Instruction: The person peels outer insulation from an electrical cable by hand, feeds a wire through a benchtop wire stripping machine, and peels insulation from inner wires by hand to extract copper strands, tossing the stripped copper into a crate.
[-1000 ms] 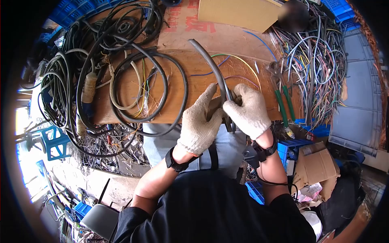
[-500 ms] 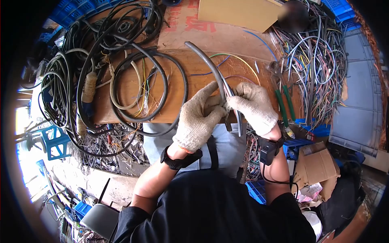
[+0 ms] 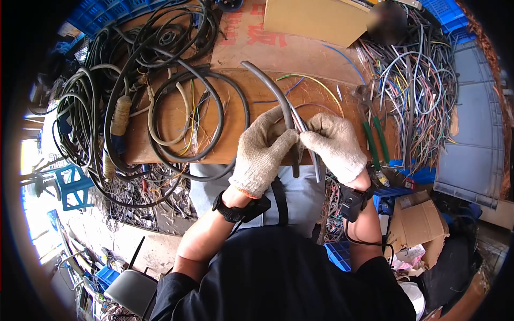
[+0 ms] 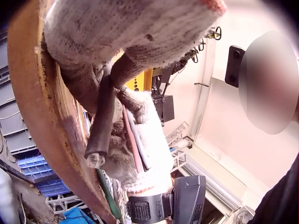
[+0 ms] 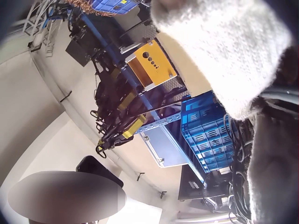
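In the head view the gloved left hand [image 3: 261, 155] grips a thick grey cable sheath [image 3: 267, 81] over the near edge of the wooden table. Beside it the gloved right hand [image 3: 337, 144] pinches thinner wires [image 3: 316, 167] that come out along the sheath. The left wrist view shows the dark sheath [image 4: 100, 126] with its cut end toward the camera, and a pink wire [image 4: 132, 142] and a grey wire [image 4: 139, 140] against the right glove. In the right wrist view a white glove [image 5: 224, 51] fills the upper right, with part of the cable [image 5: 280, 94] at the edge.
Black cable coils [image 3: 247, 109] lie on the left of the table [image 3: 235, 91]. Green-handled cutters [image 3: 372, 136] and a heap of loose wires [image 3: 417, 91] are at the right. A cardboard box [image 3: 316, 20] stands at the back; an open carton [image 3: 417, 224] is at the lower right.
The right hand has moved slightly right and down, and the thin wires stand farther apart from the sheath. The sheath's far end has tilted left and lower. Both hands keep their hold.
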`<state>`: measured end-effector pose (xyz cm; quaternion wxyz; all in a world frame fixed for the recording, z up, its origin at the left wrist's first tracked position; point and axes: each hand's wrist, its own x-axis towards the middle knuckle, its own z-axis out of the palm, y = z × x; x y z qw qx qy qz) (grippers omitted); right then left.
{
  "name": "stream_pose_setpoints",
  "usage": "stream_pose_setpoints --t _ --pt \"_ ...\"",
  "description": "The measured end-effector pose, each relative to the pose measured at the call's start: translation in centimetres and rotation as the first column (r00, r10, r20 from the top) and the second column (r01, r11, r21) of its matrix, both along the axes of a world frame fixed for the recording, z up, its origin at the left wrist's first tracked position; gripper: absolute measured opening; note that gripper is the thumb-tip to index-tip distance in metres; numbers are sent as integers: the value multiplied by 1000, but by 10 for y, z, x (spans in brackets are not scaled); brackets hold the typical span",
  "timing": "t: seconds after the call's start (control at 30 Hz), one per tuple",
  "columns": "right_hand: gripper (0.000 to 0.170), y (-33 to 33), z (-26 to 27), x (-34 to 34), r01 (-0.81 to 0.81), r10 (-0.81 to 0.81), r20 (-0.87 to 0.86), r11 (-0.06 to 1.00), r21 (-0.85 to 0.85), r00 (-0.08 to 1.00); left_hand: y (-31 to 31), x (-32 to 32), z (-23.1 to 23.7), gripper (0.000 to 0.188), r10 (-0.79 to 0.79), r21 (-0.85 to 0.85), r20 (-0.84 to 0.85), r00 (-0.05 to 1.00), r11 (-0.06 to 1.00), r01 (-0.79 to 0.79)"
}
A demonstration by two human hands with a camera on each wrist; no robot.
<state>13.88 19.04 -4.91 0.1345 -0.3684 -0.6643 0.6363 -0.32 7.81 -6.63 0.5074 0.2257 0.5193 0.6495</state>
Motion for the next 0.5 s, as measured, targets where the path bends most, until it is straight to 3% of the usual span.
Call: stream_pose_setpoints --t 0.13,0.23,0.33,0.5 --pt "10 4 6 2 93 -95 -47 994 -52 994 -1 -1 8 47 -13 -53 34 999 998 15" --pt "10 10 11 8 130 -136 -88 989 -67 987 -1 -1 0 46 41 -74 -38 998 996 -44" --pt "10 14 23 11 121 -121 12 992 -40 993 1 0 0 44 30 -83 -17 999 996 -32" --pt "7 26 26 21 156 -156 21 988 12 988 0 0 -4 44 -4 -65 -45 999 998 1"
